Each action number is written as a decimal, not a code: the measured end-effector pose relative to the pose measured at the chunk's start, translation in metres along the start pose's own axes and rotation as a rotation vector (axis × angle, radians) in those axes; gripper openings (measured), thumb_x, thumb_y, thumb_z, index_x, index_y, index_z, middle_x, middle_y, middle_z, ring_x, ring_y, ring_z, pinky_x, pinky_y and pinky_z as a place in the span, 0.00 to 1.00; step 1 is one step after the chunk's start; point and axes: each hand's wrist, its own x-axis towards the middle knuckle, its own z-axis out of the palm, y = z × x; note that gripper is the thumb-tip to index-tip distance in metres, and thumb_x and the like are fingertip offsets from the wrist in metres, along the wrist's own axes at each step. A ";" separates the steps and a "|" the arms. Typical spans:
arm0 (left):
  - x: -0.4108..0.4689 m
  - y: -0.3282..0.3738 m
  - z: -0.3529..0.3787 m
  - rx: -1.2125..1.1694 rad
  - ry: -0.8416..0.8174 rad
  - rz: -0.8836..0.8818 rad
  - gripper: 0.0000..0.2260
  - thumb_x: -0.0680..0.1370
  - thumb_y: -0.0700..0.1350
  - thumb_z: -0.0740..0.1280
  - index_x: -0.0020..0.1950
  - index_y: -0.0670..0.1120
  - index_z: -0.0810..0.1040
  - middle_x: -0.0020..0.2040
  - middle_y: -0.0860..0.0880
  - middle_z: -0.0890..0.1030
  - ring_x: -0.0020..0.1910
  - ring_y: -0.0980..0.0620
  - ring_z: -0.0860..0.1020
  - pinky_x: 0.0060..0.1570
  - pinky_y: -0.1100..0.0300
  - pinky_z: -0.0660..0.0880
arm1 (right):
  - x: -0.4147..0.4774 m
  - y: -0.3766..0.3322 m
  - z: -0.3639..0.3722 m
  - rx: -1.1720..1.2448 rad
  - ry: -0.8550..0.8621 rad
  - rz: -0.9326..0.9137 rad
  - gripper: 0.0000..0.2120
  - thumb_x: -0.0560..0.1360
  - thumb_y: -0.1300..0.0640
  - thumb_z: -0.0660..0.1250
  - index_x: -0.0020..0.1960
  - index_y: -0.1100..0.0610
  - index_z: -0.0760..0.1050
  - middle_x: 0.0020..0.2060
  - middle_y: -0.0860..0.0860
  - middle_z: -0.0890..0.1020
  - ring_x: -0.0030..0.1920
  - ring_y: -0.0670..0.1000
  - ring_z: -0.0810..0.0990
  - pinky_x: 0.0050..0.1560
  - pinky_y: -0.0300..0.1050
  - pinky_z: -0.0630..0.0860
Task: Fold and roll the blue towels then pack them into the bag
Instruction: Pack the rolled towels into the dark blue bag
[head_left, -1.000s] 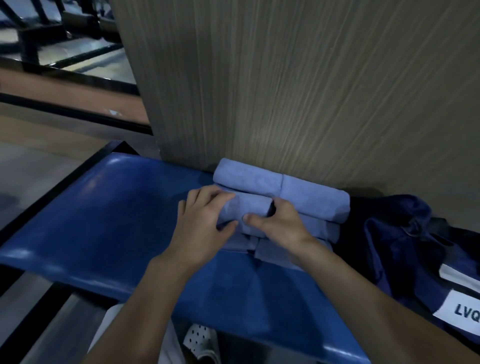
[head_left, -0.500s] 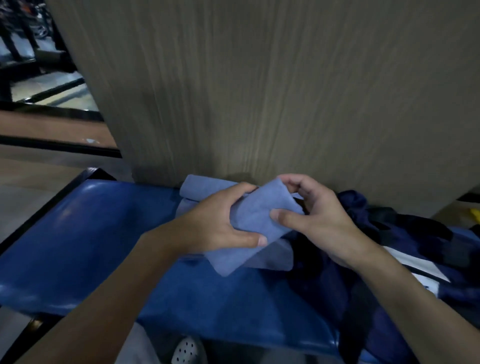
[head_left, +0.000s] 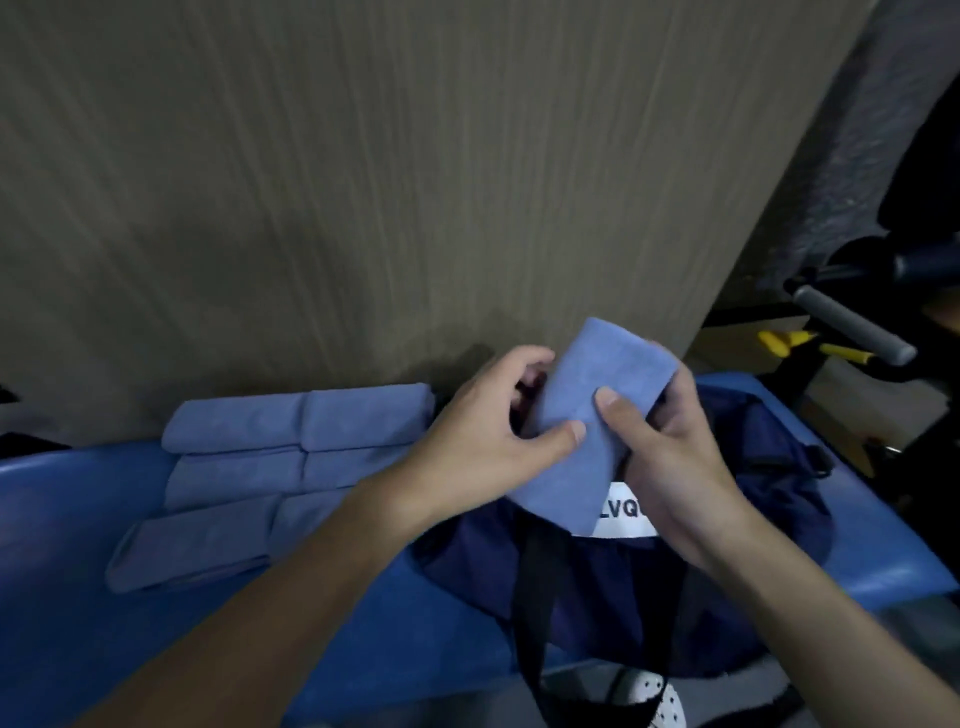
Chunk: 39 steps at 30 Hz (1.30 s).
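A folded light-blue towel (head_left: 587, 410) is held upright between both hands, above the dark navy bag (head_left: 587, 608) with its white LVQ label (head_left: 623, 512). My left hand (head_left: 483, 441) grips the towel's left side, thumb across its front. On the right side, my right hand (head_left: 670, 457) grips it with the thumb pressed on the front. Several rolled or folded blue towels (head_left: 291, 452) lie in rows on the blue bench to the left, against the wall.
The blue padded bench (head_left: 72, 597) carries the towels and the bag. A wood-grain panel (head_left: 415, 182) rises right behind them. Black straps (head_left: 535, 613) hang over the bag's front. Gym equipment with a grey padded bar (head_left: 852, 325) stands at the right.
Both hands lifted one towel off the pile and carried it right, over the bag. The view swung right, so the pile now lies at the left.
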 end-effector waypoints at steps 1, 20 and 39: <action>0.005 -0.004 0.004 0.085 -0.006 0.054 0.17 0.72 0.51 0.72 0.60 0.54 0.74 0.54 0.58 0.77 0.52 0.60 0.77 0.51 0.63 0.74 | 0.002 0.000 -0.013 -0.021 0.050 -0.023 0.28 0.74 0.57 0.68 0.71 0.53 0.62 0.60 0.53 0.80 0.60 0.56 0.80 0.57 0.59 0.79; 0.048 -0.037 0.013 1.042 -0.502 0.106 0.47 0.73 0.57 0.69 0.81 0.48 0.41 0.80 0.56 0.38 0.79 0.55 0.43 0.75 0.40 0.42 | -0.014 0.019 -0.081 -0.171 0.156 0.047 0.36 0.76 0.55 0.68 0.76 0.39 0.51 0.59 0.42 0.77 0.55 0.44 0.81 0.55 0.49 0.80; 0.054 -0.039 -0.004 1.041 -0.254 -0.017 0.64 0.61 0.65 0.74 0.74 0.55 0.24 0.77 0.56 0.28 0.78 0.52 0.36 0.73 0.35 0.47 | 0.067 0.044 -0.032 0.022 0.130 0.348 0.31 0.72 0.69 0.71 0.69 0.51 0.67 0.55 0.54 0.82 0.54 0.54 0.82 0.54 0.53 0.80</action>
